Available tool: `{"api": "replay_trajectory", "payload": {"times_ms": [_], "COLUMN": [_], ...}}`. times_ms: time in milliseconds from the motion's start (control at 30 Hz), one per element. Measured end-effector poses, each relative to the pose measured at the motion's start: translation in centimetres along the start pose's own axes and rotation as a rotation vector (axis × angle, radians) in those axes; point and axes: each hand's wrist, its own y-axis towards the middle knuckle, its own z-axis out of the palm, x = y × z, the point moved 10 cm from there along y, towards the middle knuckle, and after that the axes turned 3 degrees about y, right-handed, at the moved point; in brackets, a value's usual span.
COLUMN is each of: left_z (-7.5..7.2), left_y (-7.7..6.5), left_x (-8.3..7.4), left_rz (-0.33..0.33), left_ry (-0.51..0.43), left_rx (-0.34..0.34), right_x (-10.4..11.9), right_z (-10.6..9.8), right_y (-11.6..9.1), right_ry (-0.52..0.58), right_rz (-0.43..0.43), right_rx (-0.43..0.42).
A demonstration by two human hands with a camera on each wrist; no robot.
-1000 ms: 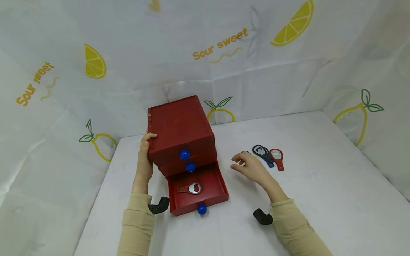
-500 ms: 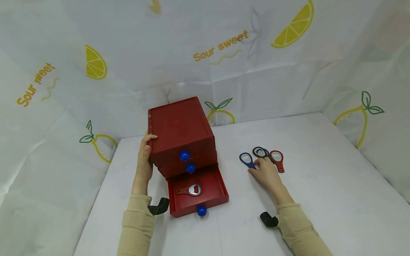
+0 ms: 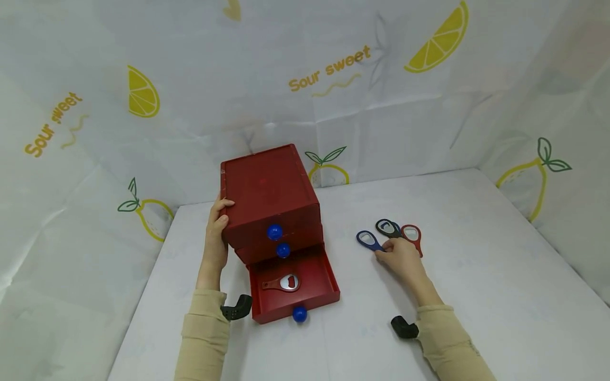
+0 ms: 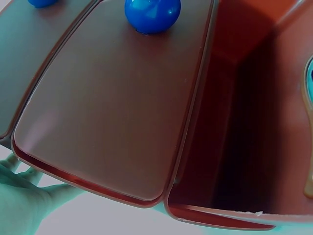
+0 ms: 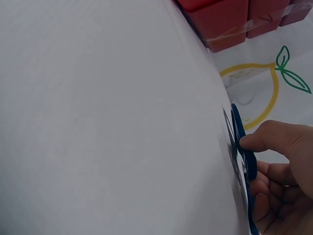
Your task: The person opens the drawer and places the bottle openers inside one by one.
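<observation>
A red drawer cabinet [image 3: 269, 185] with blue ball knobs stands on the white table, its bottom drawer [image 3: 324, 275] pulled out. Inside that drawer lies a red bottle opener [image 3: 288, 282]. My left hand [image 3: 216, 238] rests flat along the cabinet's left side, fingertips at the top edge; the left wrist view shows its fingers extended beside the drawer fronts. To the right of the cabinet, my right hand [image 3: 402, 259] pinches the handle of a blue bottle opener [image 3: 368, 239] between thumb and fingers, close over the table. Its handle end is hidden by the hand.
Just beyond my right hand lie a black bottle opener [image 3: 386, 227], partly over another blue one, and a red bottle opener [image 3: 411, 233]. A white cloth backdrop [image 3: 381, 116] with lemon prints rises behind the table [image 3: 500, 264].
My right hand has moved right from beside the cabinet to the blue bottle opener and taken hold of its handle, which has shifted slightly. My left hand has stayed on the cabinet.
</observation>
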Motion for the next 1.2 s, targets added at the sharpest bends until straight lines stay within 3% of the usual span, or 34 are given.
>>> {"api": "replay_trajectory", "payload": {"times_ms": [300, 867, 1200], "left_z": [0.0, 0.1, 0.2], "left_y": [0.0, -0.1, -0.1], "left_x": [0.3, 0.4, 0.0], "left_rz": [-0.031, -0.037, -0.028], "left_ry": [-0.028, -0.003, -0.008], "left_rx": [-0.02, -0.013, -0.008], "right_x": [-0.1, -1.1, -1.2], "right_z": [-1.1, -1.4, -1.3], "right_y": [-0.9, -0.9, -0.9], "right_ry": [0.047, -0.03, -0.027], "right_rz": [-0.02, -0.011, 0.011], "right_rx": [-0.011, -0.035, 0.016]}}
